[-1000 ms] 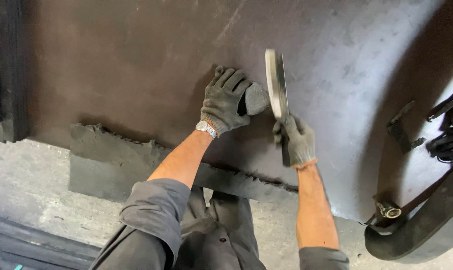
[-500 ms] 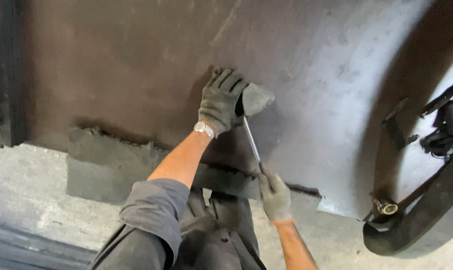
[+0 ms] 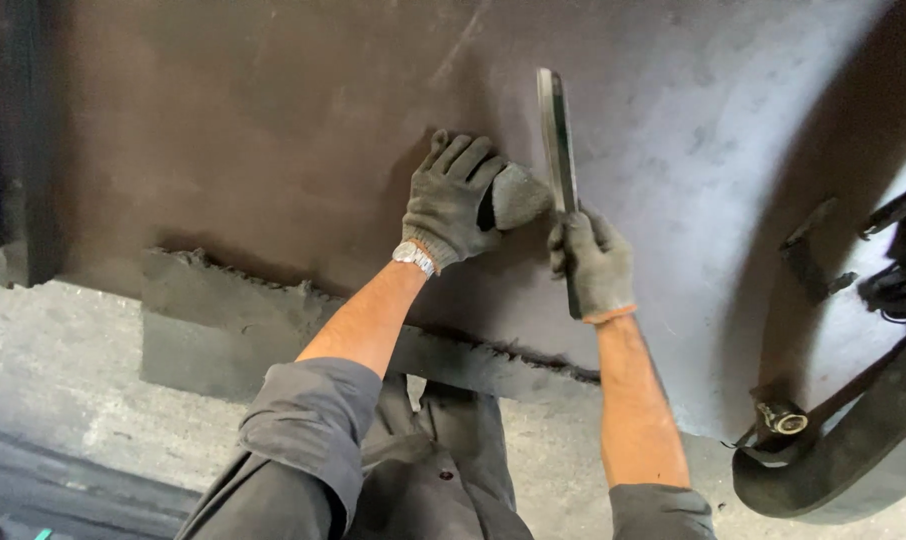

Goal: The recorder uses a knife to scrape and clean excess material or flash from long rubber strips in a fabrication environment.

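Note:
My left hand [image 3: 453,200], in a grey glove with a wristwatch, presses a small grey rounded piece [image 3: 519,195] against a large dark sheet-metal panel [image 3: 273,130]. My right hand [image 3: 593,265], also gloved, grips a long flat metal bar [image 3: 558,150] by its lower end. The bar stands nearly upright, its upper part just right of the grey piece and close to the panel.
A thick dark strip [image 3: 253,320] runs along the panel's lower edge over a concrete floor [image 3: 63,390]. A black curved rubber hose with a brass fitting [image 3: 785,420] lies at the lower right. Dark brackets and cables [image 3: 898,260] sit at the right edge.
My right hand dropped low with the bar angled toward the grey piece, then rose again so the bar stands upright. My left hand stayed on the grey piece.

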